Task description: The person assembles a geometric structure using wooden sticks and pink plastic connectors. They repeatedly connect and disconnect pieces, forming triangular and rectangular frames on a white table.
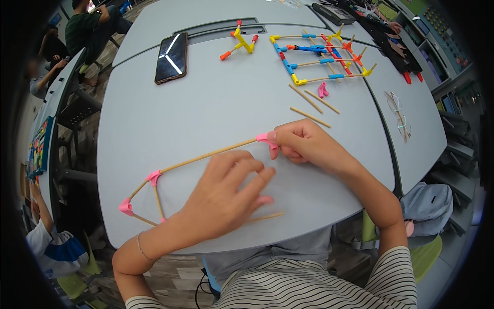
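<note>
A frame of thin wooden sticks and pink plastic connectors lies on the near part of the table. Its long stick (208, 153) runs from a pink corner connector (153, 177) to a pink end connector (264, 137). My right hand (306, 144) pinches that end connector between thumb and curled fingers. My left hand (226, 190) hovers over the frame with its fingers apart, holding nothing. At the left, another pink connector (125, 207) forms the tip of a small triangle of sticks. My left forearm partly hides the triangle's lower corner. A lower stick (266, 217) shows beyond my left hand.
Loose sticks (310, 117) and a spare pink connector (323, 90) lie beyond my right hand. Farther off are a multicoloured stick frame (319, 61), a small yellow-and-red piece (242, 44) and a phone (172, 57). Glasses (399, 116) rest at the right. People sit nearby.
</note>
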Action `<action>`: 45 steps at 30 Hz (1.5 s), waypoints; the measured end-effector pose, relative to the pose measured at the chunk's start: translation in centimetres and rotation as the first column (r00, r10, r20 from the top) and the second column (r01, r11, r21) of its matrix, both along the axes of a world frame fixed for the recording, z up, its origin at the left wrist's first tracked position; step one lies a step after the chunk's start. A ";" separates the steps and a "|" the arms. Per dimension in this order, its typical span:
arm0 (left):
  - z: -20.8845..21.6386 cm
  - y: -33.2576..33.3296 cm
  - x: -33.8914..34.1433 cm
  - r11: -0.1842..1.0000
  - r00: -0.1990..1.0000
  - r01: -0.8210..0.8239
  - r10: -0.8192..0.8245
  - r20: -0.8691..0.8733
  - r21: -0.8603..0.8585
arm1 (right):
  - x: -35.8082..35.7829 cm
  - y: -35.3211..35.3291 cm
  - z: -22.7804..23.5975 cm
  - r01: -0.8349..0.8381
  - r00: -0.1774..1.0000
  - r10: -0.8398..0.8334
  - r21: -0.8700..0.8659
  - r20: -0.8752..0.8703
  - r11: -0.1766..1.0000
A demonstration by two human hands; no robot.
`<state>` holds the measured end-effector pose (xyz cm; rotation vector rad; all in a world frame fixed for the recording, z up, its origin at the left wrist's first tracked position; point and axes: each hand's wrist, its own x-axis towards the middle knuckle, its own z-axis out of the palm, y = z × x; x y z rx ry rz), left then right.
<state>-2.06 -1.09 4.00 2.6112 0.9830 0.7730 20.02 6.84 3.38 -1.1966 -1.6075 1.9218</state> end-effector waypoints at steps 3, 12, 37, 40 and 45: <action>-0.4 1.2 -0.5 0.948 0.975 -0.212 0.223 -0.021 0.238 | -0.4 -0.4 0.4 -0.010 1.000 0.010 -0.027 -0.019 1.000; -1.4 2.2 -2.0 0.965 0.973 -0.227 0.229 -0.003 0.128 | -0.8 -1.9 0.1 -0.018 0.991 0.025 0.058 -0.131 0.998; -0.7 1.7 -1.0 0.985 0.990 -0.131 0.124 0.062 0.112 | -0.3 -2.1 0.0 -0.132 0.991 0.041 0.955 0.126 0.266; -0.5 1.7 -1.0 0.988 0.988 -0.139 0.133 0.079 0.073 | 0.0 -2.3 0.1 -0.156 0.988 0.031 0.968 0.153 0.197; -0.4 2.2 -1.4 0.982 0.975 -0.187 0.181 0.127 0.037 | 1.0 -1.0 -0.6 -0.019 0.995 -0.090 0.974 0.041 0.227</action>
